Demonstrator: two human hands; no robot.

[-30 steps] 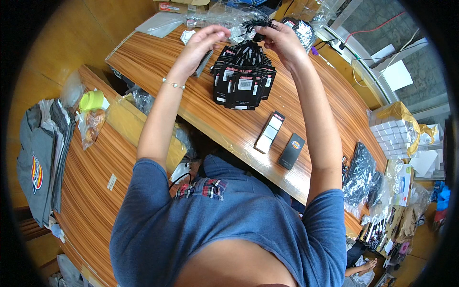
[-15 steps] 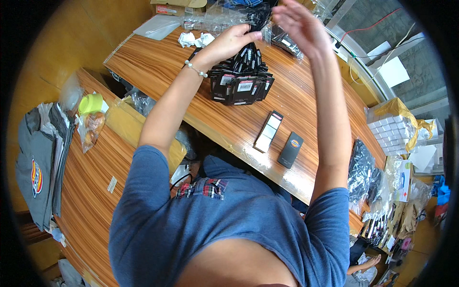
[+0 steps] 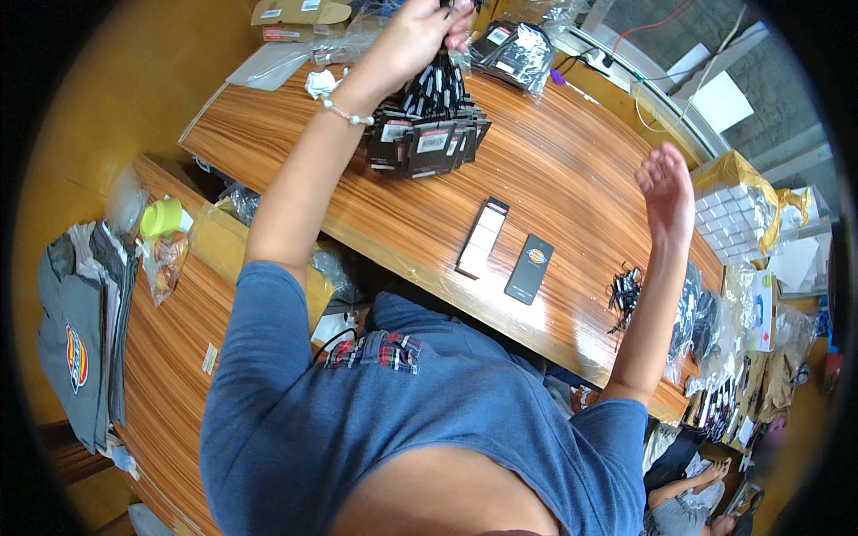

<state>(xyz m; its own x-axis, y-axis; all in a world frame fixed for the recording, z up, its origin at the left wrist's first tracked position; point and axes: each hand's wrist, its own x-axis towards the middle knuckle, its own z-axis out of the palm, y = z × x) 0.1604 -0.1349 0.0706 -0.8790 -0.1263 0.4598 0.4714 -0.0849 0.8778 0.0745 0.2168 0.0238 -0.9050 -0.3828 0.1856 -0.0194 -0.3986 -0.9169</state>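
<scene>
At the far middle of the table, my left hand [image 3: 413, 40] is closed on the black strings at the top of a thick bunch of hang tags [image 3: 436, 143]. The black tags hang below it, some with white barcode stickers; whether they touch the tabletop I cannot tell. My right hand [image 3: 668, 192] is raised over the table's right side, fingers loosely curled and nothing in them. Nearer to me lie a narrow stack of white labels [image 3: 483, 234] and a single black hang tag [image 3: 528, 270] with a coloured emblem. A small heap of black strings [image 3: 625, 293] is partly behind my right forearm.
A plastic-wrapped pack of black goods [image 3: 514, 55] sits at the back, beside a cardboard box [image 3: 302, 18] and clear bags. White boxes in plastic [image 3: 735, 214] stand at the right. Folded grey garments [image 3: 80, 330] lie on the left table. Another person [image 3: 688, 496] is at lower right.
My right hand has moved away from the strings, to the right and nearer to me. My left hand keeps its hold on the bunch. The whole view has shifted a little.
</scene>
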